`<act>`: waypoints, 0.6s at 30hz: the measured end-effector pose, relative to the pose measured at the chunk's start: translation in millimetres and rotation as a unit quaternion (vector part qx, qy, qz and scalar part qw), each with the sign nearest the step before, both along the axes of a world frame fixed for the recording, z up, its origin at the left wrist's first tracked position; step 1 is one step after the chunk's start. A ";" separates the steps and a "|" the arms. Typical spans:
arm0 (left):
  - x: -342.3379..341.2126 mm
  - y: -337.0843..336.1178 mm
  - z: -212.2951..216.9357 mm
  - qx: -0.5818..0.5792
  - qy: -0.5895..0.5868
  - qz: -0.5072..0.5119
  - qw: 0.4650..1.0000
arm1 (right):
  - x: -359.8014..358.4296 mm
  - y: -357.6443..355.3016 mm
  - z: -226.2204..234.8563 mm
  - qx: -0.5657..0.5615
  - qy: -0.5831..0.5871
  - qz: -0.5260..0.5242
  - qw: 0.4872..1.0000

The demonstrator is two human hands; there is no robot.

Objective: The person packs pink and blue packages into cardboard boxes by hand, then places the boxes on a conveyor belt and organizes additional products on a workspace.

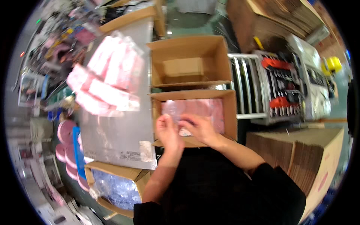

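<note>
left hand (167, 131): pinching the edge of a clear plastic bag (173, 109), grip clenched on it, prob to keep it from sliding
right hand (200, 126): fingers curled on the same bag's right side, so both hands steady it
bag spot: right over the near cardboard box (228, 112), which is full of pink packs (204, 108)
far box (189, 62): open, nothing visible inside
left tabletop (120, 131): pile of pink bagged items (107, 77), handy to grab
near-left box (112, 187): stuffed with clear bags

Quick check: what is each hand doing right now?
Left hand: closed on a clear plastic bag over the near cardboard box.
Right hand: fingers curled on the same bag.
</note>
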State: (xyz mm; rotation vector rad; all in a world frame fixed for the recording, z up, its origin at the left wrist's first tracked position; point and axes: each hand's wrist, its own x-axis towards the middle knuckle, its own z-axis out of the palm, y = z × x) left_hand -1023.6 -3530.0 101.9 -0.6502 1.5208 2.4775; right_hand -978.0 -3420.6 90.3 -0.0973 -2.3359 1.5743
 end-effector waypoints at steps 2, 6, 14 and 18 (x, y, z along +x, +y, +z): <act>9.4 -4.3 -2.7 0.028 -0.020 0.014 0.999 | 5.1 11.0 4.7 -0.068 -0.056 -0.002 0.996; 14.2 -89.8 -13.8 -0.154 0.059 0.135 0.977 | 20.1 39.1 -49.6 -0.117 -0.083 -0.061 0.988; 205.2 -434.0 -87.8 -0.714 -0.067 0.160 0.678 | 28.8 98.4 -270.5 0.153 -0.366 0.046 0.917; 265.1 -491.3 -105.3 -0.708 -0.413 0.045 0.572 | 18.7 89.3 -252.8 0.290 -0.360 0.050 0.885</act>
